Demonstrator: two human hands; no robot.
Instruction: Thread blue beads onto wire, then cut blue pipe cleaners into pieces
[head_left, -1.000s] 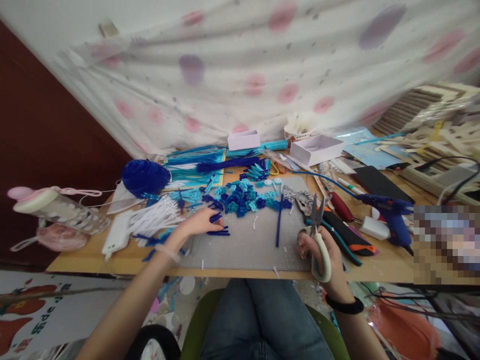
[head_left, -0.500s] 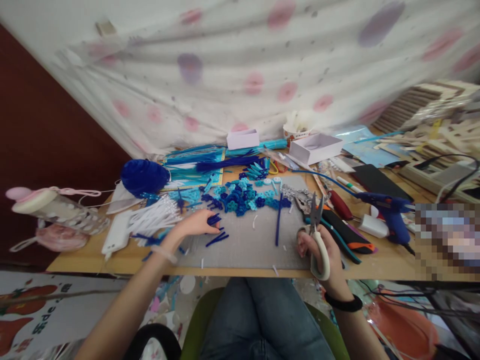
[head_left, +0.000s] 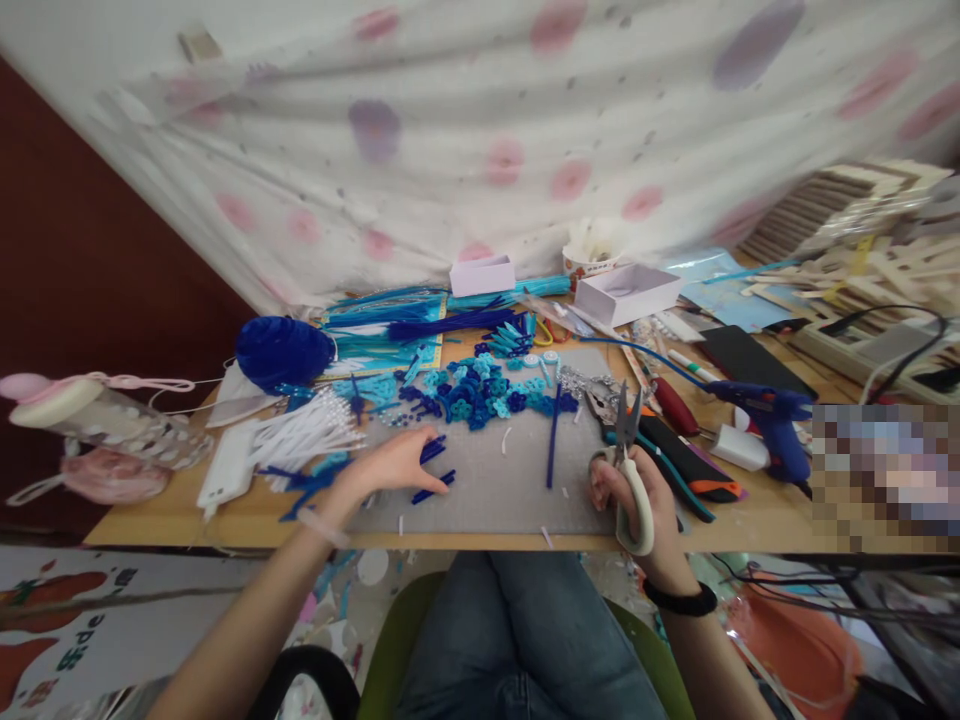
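Note:
My left hand (head_left: 401, 464) is on the left part of the grey mat (head_left: 487, 505), its thumb and fingers apart around short dark blue stem pieces (head_left: 433, 487) that lie on the mat. My right hand (head_left: 637, 500) holds the scissors (head_left: 637, 505) by their cream handles, blades pointing up and slightly parted. One longer dark blue stem (head_left: 554, 440) lies upright in view between the hands. Behind it sits a pile of blue and turquoise flower shapes (head_left: 476, 390). White stems with beaded tips (head_left: 307, 435) lie left of my left hand.
Left are a bottle (head_left: 112, 420), a white power bank (head_left: 227, 466) and a dark blue bundle (head_left: 285, 353). Pliers (head_left: 660, 460), a blue glue gun (head_left: 780, 420) and a red-handled tool (head_left: 677, 408) lie right. White boxes (head_left: 628, 296) stand behind.
My left hand has opened and its fingers have spread over the short blue pieces, which now lie on the mat. The view has shifted slightly; my right hand still holds the scissors.

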